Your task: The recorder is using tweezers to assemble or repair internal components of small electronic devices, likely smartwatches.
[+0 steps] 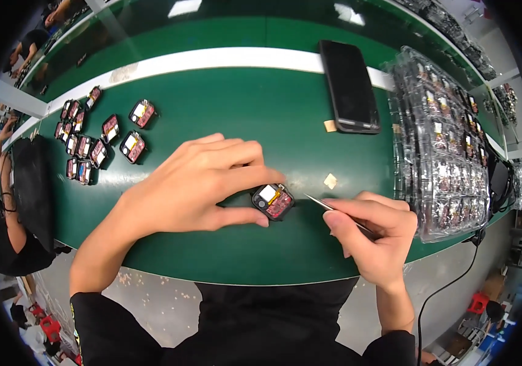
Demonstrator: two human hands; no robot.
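Between the thumb and index finger of my left hand (209, 186) sits a small black watch-like case (274, 202), open side up on the green bench. Inside it show a red circuit board, a white block and a bit of yellow tape. My right hand (374, 232) grips a pair of metal tweezers (318, 201), pencil-fashion, their tip just right of the case and apart from it. Nothing can be made out at the tweezers' tip. A small tan square (330, 181) lies on the bench beyond the tweezers.
Several similar open cases (97, 152) lie at the left of the bench (212, 110). A black phone (349, 85) rests at the back, against the white rail, beside another tan piece (330, 125). Stacked clear trays (450, 177) full of cases stand at right, near a black cable (475, 244).
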